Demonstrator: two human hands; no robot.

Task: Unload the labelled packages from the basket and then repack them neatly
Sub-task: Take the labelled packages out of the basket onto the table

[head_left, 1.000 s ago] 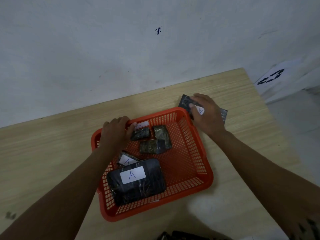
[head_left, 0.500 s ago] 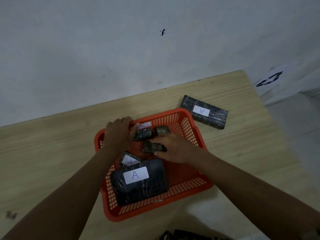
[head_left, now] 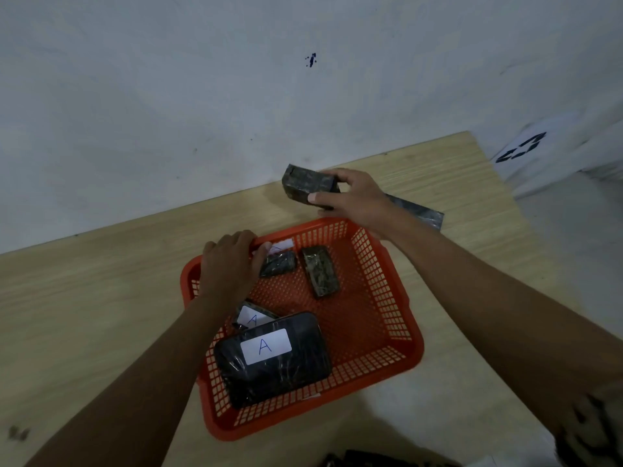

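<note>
Unloading under way: our right hand (head_left: 354,197) gripped one package (head_left: 305,185); our left hand (head_left: 229,264) clasped the basket (head_left: 387,298) rim; four remained inside.

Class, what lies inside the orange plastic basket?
Inside the orange plastic basket: a large black wrapped package labelled A, overlapping a smaller labelled one, plus two small dark blocks. Anything beneath the large package is hidden.

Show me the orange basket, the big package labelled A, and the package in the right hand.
orange basket (head_left: 387,298), head view, right wall.
big package labelled A (head_left: 296,369), head view, dark wrap.
held package (head_left: 305,183), head view, top face.
</note>
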